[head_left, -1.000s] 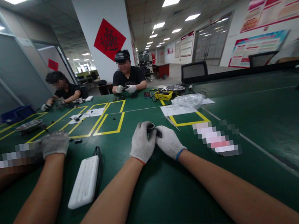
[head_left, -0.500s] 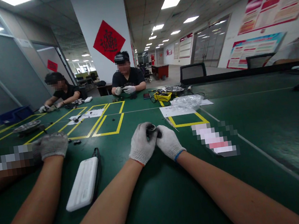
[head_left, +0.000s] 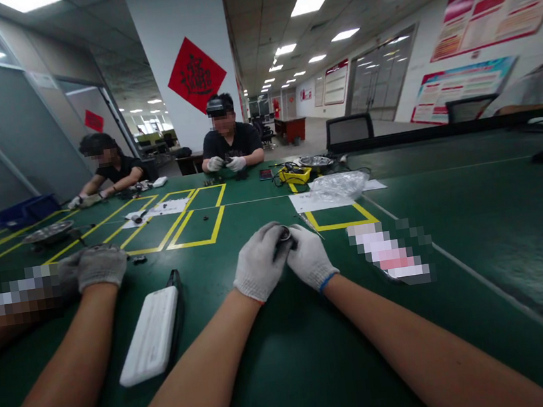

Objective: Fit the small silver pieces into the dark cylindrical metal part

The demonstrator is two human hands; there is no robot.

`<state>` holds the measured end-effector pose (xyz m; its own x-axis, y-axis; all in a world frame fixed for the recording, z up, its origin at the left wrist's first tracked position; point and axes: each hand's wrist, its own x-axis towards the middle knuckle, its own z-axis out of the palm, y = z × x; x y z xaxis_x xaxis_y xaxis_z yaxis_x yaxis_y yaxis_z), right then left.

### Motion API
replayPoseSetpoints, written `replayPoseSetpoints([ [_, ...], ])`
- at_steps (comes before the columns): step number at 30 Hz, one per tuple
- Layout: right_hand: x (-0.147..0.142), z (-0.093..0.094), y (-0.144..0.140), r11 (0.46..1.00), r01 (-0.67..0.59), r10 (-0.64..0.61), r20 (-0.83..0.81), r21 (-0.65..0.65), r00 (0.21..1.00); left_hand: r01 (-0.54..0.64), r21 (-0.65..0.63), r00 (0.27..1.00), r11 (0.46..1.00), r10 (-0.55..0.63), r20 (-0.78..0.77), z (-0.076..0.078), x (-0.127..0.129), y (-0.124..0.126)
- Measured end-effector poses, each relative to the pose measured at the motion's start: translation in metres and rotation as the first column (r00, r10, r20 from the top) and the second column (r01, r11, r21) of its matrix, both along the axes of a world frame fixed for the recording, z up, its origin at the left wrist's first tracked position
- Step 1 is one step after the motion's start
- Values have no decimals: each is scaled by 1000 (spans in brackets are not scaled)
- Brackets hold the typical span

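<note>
Both of my hands wear white knit gloves and meet over the green table (head_left: 294, 362). My left hand (head_left: 258, 262) and my right hand (head_left: 309, 257) together grip a small dark round part (head_left: 284, 235) with a metal rim, held just above the table. Most of the part is hidden by my fingers. A thin metal tool (head_left: 312, 226) lies on the table just beyond my right hand.
A white flat case (head_left: 152, 331) lies at my left. A co-worker's gloved hand (head_left: 98, 267) and forearm reach in at the left. Yellow marked boxes (head_left: 197, 227), a plastic bag (head_left: 342, 185), a yellow device (head_left: 297, 173) and a metal dish (head_left: 49, 231) lie farther off. Two people sit opposite.
My hands have shifted slightly to the right around the small part, and my left fingers have closed further over it. The co-worker's hand stays put.
</note>
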<state>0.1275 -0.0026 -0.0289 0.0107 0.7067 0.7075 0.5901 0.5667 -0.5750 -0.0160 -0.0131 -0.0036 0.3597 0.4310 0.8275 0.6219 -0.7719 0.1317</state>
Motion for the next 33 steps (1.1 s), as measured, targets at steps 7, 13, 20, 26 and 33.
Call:
replayPoseSetpoints([
  [7, 1, 3, -2, 999, 15, -13, -45, 51, 999, -122, 103, 970, 987, 140, -197, 9, 0, -7],
  [13, 0, 7, -6, 1000, -4, 4, -27, 5, 1000, -164, 90, 959, 982, 180, -217, 13, -2, -8],
  [20, 2, 5, -6, 1000, -11, 11, 4, 22, 1000, -153, 129, 952, 980, 181, -246, 12, -6, -6],
  [26, 2, 3, -4, 998, -19, 16, 48, 60, 999, -163, 159, 958, 974, 194, -211, 13, -8, -5],
  [33, 1, 0, -1, 1000, -11, 11, 59, 5, 998, -149, 117, 974, 982, 166, -156, 11, -8, -2],
])
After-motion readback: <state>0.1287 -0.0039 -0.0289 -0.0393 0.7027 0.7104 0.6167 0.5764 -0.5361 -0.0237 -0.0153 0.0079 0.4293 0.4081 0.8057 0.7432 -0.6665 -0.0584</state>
